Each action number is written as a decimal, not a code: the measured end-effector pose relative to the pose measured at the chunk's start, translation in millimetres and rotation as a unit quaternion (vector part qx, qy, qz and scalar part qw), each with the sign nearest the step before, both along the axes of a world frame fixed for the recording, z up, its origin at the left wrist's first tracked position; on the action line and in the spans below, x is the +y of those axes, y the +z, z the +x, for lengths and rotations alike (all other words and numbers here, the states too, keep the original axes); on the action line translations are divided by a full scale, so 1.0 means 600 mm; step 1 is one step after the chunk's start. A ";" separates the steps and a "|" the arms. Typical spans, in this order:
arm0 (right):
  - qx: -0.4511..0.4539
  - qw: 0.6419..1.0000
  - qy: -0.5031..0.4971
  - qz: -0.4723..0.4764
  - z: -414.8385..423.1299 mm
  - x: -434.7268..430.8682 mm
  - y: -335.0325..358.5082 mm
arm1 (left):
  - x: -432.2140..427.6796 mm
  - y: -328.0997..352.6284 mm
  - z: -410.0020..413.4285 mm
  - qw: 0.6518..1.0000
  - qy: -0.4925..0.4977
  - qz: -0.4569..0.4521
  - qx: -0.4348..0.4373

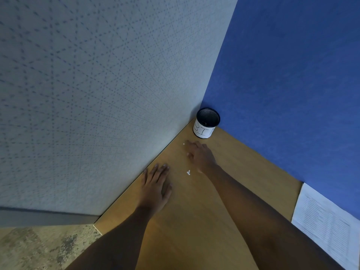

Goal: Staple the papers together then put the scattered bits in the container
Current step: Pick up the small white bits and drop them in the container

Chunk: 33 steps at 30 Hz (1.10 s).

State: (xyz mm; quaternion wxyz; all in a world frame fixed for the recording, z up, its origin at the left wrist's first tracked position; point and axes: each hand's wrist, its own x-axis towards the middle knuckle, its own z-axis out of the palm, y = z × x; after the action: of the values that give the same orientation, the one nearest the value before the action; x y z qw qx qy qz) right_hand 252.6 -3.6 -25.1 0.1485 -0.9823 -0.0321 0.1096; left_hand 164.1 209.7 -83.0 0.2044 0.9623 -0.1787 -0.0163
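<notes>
Two bare hands lie over a wooden desk (243,152) set in a corner between a grey dotted wall (87,94) and a blue wall (292,65). Left hand (156,187): flat on the desk, palm down, fingers spread, holding nothing, close to the grey wall. Right hand (200,154): at approx. 1 o'clock from the left hand, blurred, fingers loosely curled downward; cannot tell whether it grips anything. Mesh container (206,122): upright in the corner at 12 o'clock from the right hand, near its fingertips, with a white hand-lettered label. Small white bits (188,172): a cluster on the desk between the two hands, just beside the right wrist; one more speck (183,144) just beside the right fingertips. Printed papers (329,225): flat at approx. 4 o'clock, against the blue wall, well apart from both hands. Speckled floor (39,248): lower left.
</notes>
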 end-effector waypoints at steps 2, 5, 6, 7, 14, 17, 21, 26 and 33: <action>0.007 0.999 0.007 -0.042 0.013 0.005 0.000 | 0.000 -0.001 0.000 1.000 0.000 -0.003 0.000; 0.007 0.995 0.028 -0.100 0.017 0.007 -0.003 | 0.000 -0.002 0.000 1.000 -0.001 -0.011 0.000; 0.005 0.994 0.032 -0.101 0.014 0.006 -0.006 | 0.001 -0.003 0.001 1.000 0.000 -0.013 0.000; 0.003 0.995 0.034 -0.090 0.009 0.004 -0.010 | 0.001 -0.003 0.001 1.000 0.000 -0.013 0.000; -0.016 0.996 0.080 -0.023 -0.068 -0.034 -0.029 | 0.000 -0.003 0.003 1.000 0.002 0.007 0.006; -0.022 0.997 0.068 -0.016 -0.112 -0.037 -0.031 | 0.001 -0.002 0.004 1.000 0.003 0.015 0.007; -0.014 0.999 0.052 -0.011 -0.148 -0.029 -0.028 | 0.001 -0.001 0.003 1.000 0.001 0.011 0.002; -0.006 0.999 0.044 -0.023 -0.176 -0.019 -0.026 | 0.002 -0.001 0.003 1.000 0.000 0.011 -0.001; -0.013 0.996 0.000 -0.094 -0.199 0.021 -0.037 | 0.002 0.002 0.003 1.000 0.001 0.004 -0.005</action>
State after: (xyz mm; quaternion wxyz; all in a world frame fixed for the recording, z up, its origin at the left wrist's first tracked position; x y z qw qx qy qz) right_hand 133.2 8.9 -47.1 0.0553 -0.9932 -0.0239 0.0996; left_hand 166.0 211.1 -81.8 0.2000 0.9633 -0.1788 -0.0116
